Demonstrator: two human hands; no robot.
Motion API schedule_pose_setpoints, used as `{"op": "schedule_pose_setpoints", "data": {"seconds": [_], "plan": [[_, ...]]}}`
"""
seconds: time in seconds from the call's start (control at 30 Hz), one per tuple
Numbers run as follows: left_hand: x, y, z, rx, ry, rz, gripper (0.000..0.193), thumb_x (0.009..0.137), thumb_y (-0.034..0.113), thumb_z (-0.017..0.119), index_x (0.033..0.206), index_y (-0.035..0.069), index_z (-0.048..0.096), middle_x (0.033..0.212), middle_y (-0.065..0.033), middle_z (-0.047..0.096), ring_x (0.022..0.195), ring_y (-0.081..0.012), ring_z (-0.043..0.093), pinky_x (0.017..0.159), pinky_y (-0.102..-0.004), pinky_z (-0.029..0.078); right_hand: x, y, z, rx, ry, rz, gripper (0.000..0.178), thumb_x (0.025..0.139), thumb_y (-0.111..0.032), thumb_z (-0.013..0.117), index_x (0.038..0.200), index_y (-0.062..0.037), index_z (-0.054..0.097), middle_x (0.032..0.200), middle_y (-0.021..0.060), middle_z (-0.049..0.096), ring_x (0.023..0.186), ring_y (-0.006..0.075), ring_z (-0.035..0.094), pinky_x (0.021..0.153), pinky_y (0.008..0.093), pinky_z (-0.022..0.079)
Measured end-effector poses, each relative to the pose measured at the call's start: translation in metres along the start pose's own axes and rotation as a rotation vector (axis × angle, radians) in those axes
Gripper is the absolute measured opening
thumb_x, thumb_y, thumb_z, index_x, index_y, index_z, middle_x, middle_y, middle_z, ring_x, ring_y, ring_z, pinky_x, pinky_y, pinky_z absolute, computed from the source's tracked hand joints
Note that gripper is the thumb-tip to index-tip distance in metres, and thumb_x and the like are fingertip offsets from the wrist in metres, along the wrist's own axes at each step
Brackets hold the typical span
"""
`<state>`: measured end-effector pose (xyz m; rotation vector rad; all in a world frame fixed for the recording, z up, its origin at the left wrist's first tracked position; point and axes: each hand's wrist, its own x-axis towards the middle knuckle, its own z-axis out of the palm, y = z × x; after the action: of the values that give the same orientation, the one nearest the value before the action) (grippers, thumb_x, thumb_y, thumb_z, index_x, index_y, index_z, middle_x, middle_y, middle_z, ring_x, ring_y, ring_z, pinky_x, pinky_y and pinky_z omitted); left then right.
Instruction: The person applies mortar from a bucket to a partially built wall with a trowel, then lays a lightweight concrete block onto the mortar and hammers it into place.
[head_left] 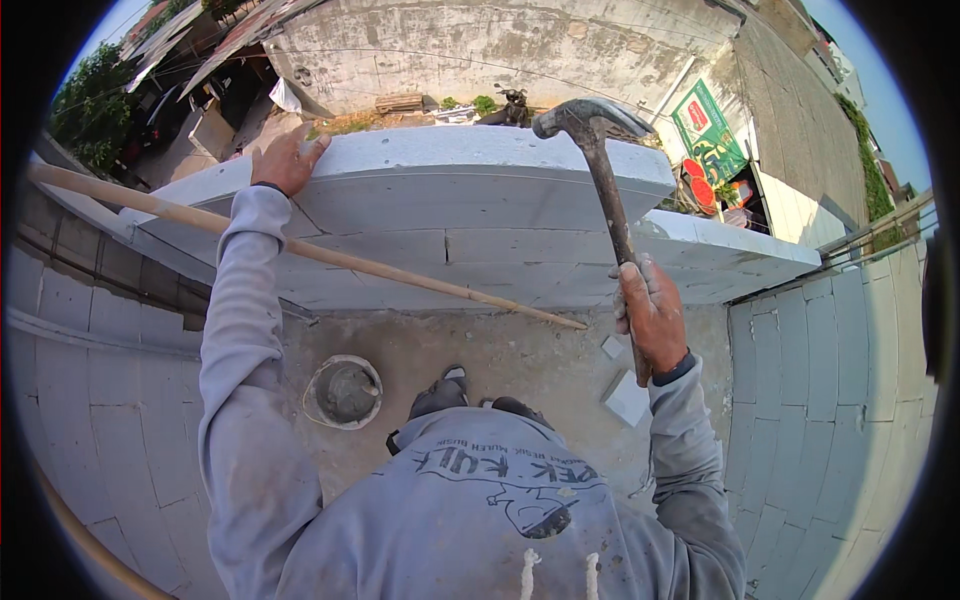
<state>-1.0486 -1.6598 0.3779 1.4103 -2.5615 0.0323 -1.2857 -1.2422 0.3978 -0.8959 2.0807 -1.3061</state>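
Observation:
My right hand (652,312) is wrapped round the lower handle of a claw hammer (603,185), held up in front of the wall. The hammer's metal head is uppermost, seen against the wall's top edge. On the left, my left hand (287,162) lies on the top of the upper white block course (440,150), fingers apart near its far edge. Below that course, the wall of light blocks (390,246) shows thin joints. To the right, the top course ends and a lower block ledge (730,238) continues.
A long wooden pole (400,268) slants across the wall down to the floor. A bucket of grey mortar (343,391) stands by my feet. Block offcuts (627,398) lie at the right. Beyond the wall are a motorbike (508,106) and a green banner (710,130).

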Motion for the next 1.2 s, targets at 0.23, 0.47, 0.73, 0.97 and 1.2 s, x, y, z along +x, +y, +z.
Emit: {"op": "schedule_pose_setpoints", "data": {"seconds": [0.23,0.47,0.73,0.97,1.2], "plan": [[0.015,-0.029,0.031,-0.145,0.045,0.142,0.056,0.087,0.052,0.045,0.120,0.007,0.054,0.119,-0.0186,0.054,0.112,-0.0336,0.049,0.098,-0.0454,0.032,0.019,-0.012,-0.024,-0.065,0.195,-0.053,0.031,0.093,-0.034,0.047,0.092,-0.0034,0.053,0.063,-0.0011,0.045,0.047,0.0056,0.045,0.041,0.0207,0.039],[0.009,-0.026,0.022,-0.164,0.081,0.218,0.049,0.089,0.045,0.047,0.112,0.003,0.057,0.112,-0.0196,0.056,0.106,-0.0346,0.051,0.093,-0.0402,0.037,0.021,-0.037,-0.083,0.030,0.417,-0.111,0.038,0.095,-0.038,0.042,0.090,-0.0024,0.054,0.060,-0.0005,0.046,0.046,0.0055,0.044,0.040,0.0205,0.037],[0.008,-0.022,0.025,-0.171,0.088,0.216,0.046,0.090,0.043,0.044,0.112,0.004,0.056,0.111,-0.0190,0.055,0.107,-0.0347,0.048,0.094,-0.0402,0.034,0.049,0.025,-0.096,-0.214,0.299,0.143,0.039,0.093,-0.042,0.042,0.085,-0.0051,0.052,0.059,0.0004,0.046,0.042,0.0075,0.044,0.038,0.0214,0.036],[0.011,-0.013,0.019,-0.184,0.033,0.188,0.046,0.091,0.041,0.044,0.114,0.003,0.055,0.115,-0.0200,0.053,0.111,-0.0343,0.046,0.098,-0.0395,0.033,0.050,0.070,-0.092,0.035,0.270,0.227,0.037,0.092,-0.042,0.046,0.084,-0.0060,0.053,0.056,0.0010,0.046,0.041,0.0088,0.045,0.038,0.0218,0.036],[0.011,-0.017,0.019,-0.189,-0.049,0.145,0.045,0.091,0.039,0.045,0.117,0.003,0.053,0.118,-0.0199,0.052,0.114,-0.0345,0.045,0.100,-0.0384,0.031,0.014,0.113,-0.125,0.561,0.516,0.028,0.038,0.094,-0.042,0.042,0.091,-0.0043,0.049,0.058,0.0023,0.046,0.046,0.0105,0.048,0.040,0.0236,0.040]]}}
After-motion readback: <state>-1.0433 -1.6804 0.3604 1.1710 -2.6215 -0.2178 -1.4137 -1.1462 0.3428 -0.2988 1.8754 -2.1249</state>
